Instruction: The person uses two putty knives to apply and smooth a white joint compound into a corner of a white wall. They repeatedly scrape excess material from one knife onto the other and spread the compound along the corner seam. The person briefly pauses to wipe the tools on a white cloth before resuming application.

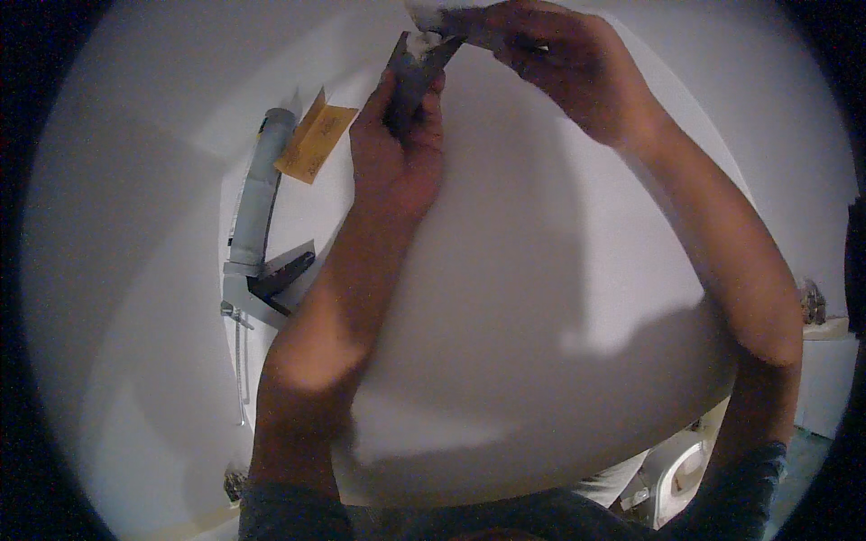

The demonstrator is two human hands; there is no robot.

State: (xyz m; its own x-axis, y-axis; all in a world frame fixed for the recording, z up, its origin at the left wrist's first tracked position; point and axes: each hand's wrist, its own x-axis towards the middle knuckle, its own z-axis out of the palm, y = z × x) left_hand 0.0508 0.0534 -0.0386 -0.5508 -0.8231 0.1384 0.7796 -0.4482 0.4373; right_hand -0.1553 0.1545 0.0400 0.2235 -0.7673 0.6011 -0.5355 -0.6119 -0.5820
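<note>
Head view: on the white counter (pixel 541 298) a caulk gun (pixel 257 203) and yellow paper (pixel 316 137) lie left. The left hand (pixel 397 144) has its fingers wrapped round a putty knife (pixel 417 63) near the top edge. The right hand (pixel 559 63) pinches a white wad (pixel 431 16) against the blade; steady blade and short wipes would serve best.

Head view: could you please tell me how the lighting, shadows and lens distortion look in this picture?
Head view: dim, soft and slightly grainy; the forearms cast broad shadows across the white surface; the fisheye bends the caulking gun and blacks out the corners; the left hand and right hand near the top rim are a little blurred.
</note>
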